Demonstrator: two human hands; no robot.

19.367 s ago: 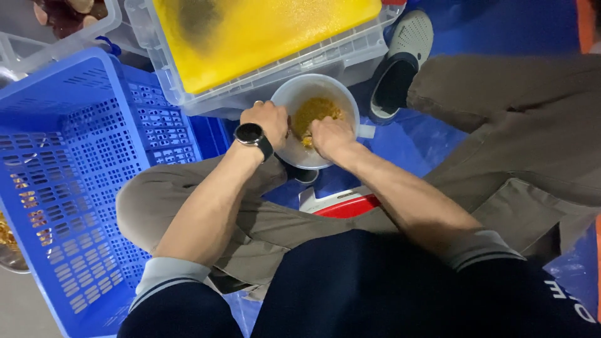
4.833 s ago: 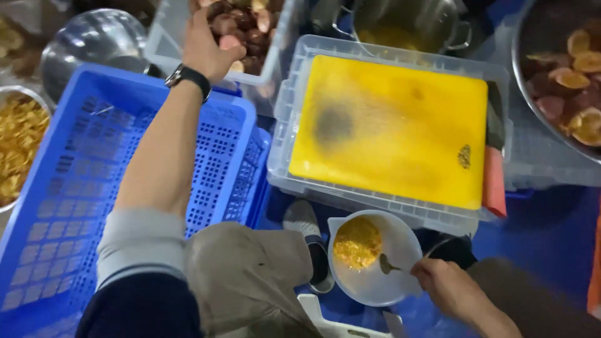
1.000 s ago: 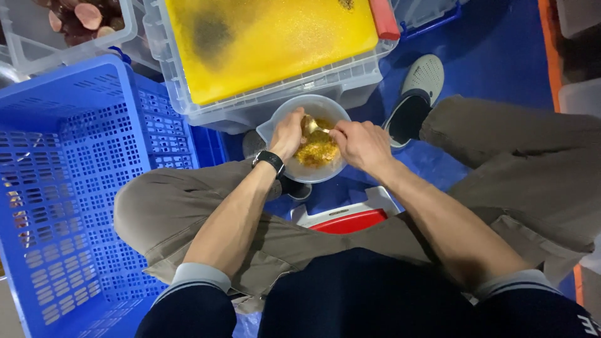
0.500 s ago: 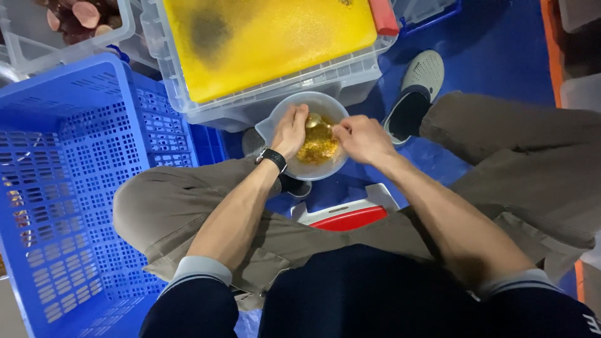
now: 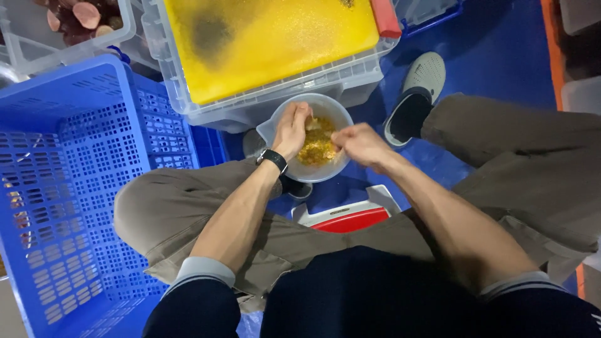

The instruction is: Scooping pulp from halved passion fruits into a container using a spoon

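Note:
A white bowl holding yellow pulp sits on the blue floor between my knees. My left hand, a black watch on its wrist, grips a small piece of fruit shell over the bowl's left side. My right hand is at the bowl's right rim. Its fingers are closed and point into the fruit piece, seemingly around a spoon that is almost wholly hidden. The two hands nearly touch above the pulp.
A yellow cutting board lies on a clear plastic tub just beyond the bowl. A large blue crate stands at left, and a clear bin of halved fruit sits behind it. A red-and-white stool is under me.
Both hands stay over the bowl. The right hand has moved slightly closer to the fruit piece in the left hand.

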